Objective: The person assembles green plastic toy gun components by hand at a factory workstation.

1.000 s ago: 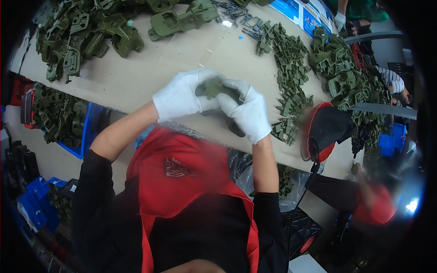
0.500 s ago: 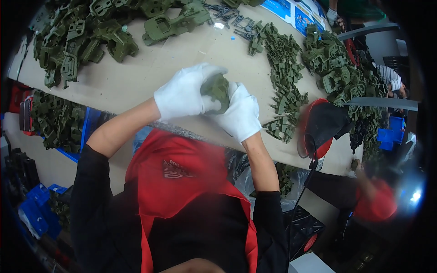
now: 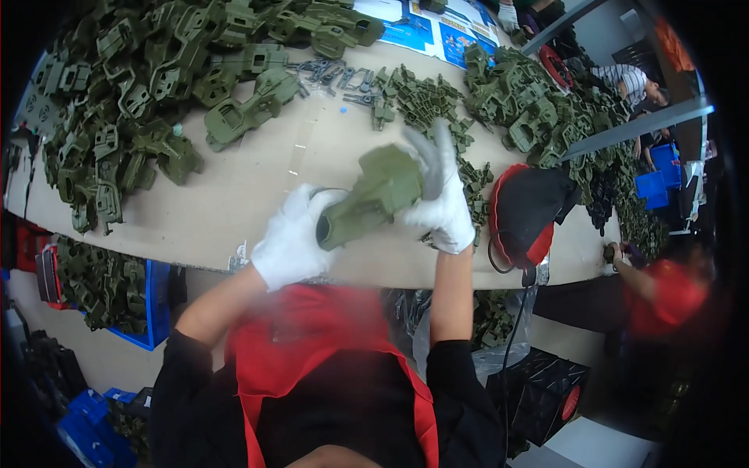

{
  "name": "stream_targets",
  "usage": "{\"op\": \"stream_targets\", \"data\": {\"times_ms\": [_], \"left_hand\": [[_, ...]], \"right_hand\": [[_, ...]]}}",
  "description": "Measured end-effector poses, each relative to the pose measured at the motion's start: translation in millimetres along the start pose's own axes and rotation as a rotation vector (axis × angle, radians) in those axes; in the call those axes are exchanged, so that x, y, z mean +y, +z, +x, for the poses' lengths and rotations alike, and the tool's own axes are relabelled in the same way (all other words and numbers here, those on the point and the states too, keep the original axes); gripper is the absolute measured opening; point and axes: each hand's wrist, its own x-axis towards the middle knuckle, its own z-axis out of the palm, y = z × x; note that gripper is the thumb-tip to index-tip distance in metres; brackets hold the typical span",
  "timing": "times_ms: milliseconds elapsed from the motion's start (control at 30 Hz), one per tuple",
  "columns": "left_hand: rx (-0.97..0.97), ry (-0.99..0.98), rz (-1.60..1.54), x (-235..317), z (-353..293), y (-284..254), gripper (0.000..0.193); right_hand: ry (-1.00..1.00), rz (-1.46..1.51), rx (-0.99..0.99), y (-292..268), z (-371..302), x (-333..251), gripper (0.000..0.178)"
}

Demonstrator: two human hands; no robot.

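A green moulded plastic part, shaped like a toy vehicle body (image 3: 373, 195), is held tilted above the near side of the table, slightly smeared by motion. My left hand (image 3: 295, 240), in a white glove, is closed round its lower left end. At the other end my right hand (image 3: 446, 191), also gloved in white, has its fingers stretched upward and apart. Its palm and thumb lie against or very close to the part; contact is hard to tell. A similar green vehicle body (image 3: 248, 109) lies farther off on the table.
Heaped green parts (image 3: 117, 101) cover the table's far left. Small green pieces (image 3: 425, 97) and grey clips (image 3: 335, 74) lie at centre back, beside another green pile (image 3: 515, 101). A black-and-red cap (image 3: 527, 207) sits at right. A blue crate (image 3: 158, 304) stands below left. Co-worker (image 3: 663, 292) at right.
My hands have moved apart, bringing the larger green vehicle body into view between them. The right hand's fingers have straightened upward. The view has shifted, showing more of the left heap.
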Motion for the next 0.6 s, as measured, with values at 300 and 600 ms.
{"op": "stream_targets", "data": {"times_ms": [300,600], "left_hand": [[-0.196,0.095,0.061,-7.3,4.1,-19.7,0.054],[-0.052,-0.093,-0.221,-47.8,8.3,-20.1,0.075]], "right_hand": [[-0.107,-0.586,-0.308,-2.7,-11.2,-15.3,0.074],[-0.423,-0.757,-0.295,-49.9,24.6,17.5,0.042]]}}
